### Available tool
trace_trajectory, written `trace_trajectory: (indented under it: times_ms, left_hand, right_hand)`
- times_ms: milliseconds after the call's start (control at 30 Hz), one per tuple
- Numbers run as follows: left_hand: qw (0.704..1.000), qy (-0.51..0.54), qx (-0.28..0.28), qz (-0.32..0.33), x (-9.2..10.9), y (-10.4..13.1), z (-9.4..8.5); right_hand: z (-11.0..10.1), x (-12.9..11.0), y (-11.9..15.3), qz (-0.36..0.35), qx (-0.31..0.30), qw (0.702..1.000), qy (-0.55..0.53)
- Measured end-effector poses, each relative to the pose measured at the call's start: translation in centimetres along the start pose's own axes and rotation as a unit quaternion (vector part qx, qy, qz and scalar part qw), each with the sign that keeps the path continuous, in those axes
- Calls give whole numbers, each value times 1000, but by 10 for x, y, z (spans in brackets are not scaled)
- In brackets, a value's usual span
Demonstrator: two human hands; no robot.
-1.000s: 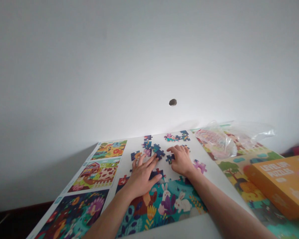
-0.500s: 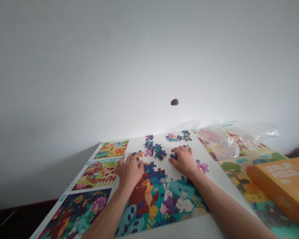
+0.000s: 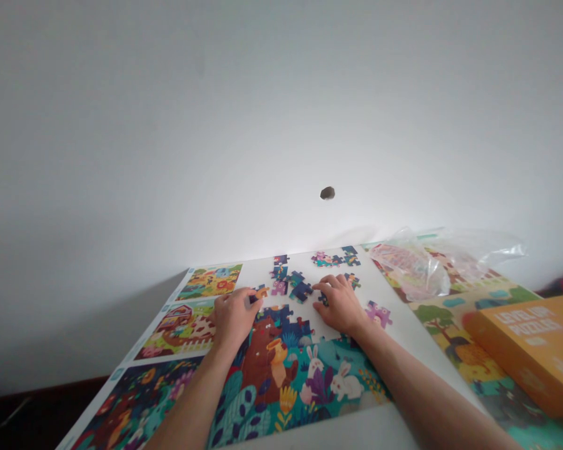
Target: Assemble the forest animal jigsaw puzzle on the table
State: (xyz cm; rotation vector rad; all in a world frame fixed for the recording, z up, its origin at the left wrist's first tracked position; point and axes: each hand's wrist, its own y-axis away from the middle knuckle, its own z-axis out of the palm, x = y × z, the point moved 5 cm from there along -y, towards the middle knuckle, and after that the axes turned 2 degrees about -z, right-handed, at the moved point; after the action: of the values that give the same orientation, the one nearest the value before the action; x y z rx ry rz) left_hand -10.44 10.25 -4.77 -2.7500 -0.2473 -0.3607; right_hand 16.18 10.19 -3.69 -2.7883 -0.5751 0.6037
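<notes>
A partly joined jigsaw puzzle [image 3: 304,381] with a bear and two rabbits lies on the white table. My left hand [image 3: 236,315] is closed at its upper left edge, thumb and fingers pinching a small dark puzzle piece [image 3: 253,299]. Beside those fingertips is an orange piece [image 3: 261,292]. My right hand [image 3: 340,304] rests above the puzzle's upper right edge with fingers apart, over a dark blue piece [image 3: 323,299] it partly hides. Between the hands lie loose dark blue pieces [image 3: 301,290] and a pink piece [image 3: 278,287].
More loose pieces [image 3: 326,259] lie near the wall. Printed picture panels [image 3: 182,325] line the left side. To the right are a crumpled clear plastic bag [image 3: 431,275] and an orange puzzle box [image 3: 535,344] on an illustrated sheet [image 3: 450,319]. The wall has a hole [image 3: 327,193].
My left hand has moved slightly left and closed into a pinch on a dark piece, uncovering the bear's head. My right hand has shifted slightly left.
</notes>
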Motion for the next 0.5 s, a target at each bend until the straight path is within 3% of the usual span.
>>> trace_trajectory:
  times_ms: [167, 267, 367, 500]
  left_hand:
    - [1000, 8, 13, 4, 3, 2, -4]
    - [998, 29, 49, -13, 0, -1, -7]
    - [977, 134, 162, -48, -8, -5, -18]
    - [902, 283, 309, -107, -21, -1, -36]
  right_hand:
    - [3, 1, 0, -1, -1, 1000, 3]
    - [5, 2, 0, -2, -6, 1000, 1]
    - [6, 2, 0, -1, -13, 1000, -1]
    - [6, 2, -1, -1, -17, 1000, -1]
